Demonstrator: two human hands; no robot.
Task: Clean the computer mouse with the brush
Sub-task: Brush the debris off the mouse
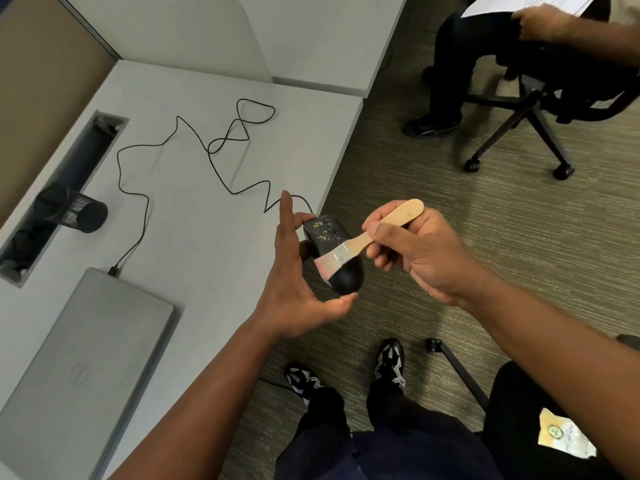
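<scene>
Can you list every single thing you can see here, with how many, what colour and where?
mouse: one, black with yellowish specks, held beside the desk edge
brush: one, wooden handle, pale bristles on the mouse
cable: one, black, looping over the desk to the laptop
laptop: one, grey, closed, near left of desk
pen cup: one, black mesh, lying on desk
desk: one, light grey
office chair: one, black, top right, another person seated
left hand: holds the mouse
right hand: grips the brush handle
</scene>
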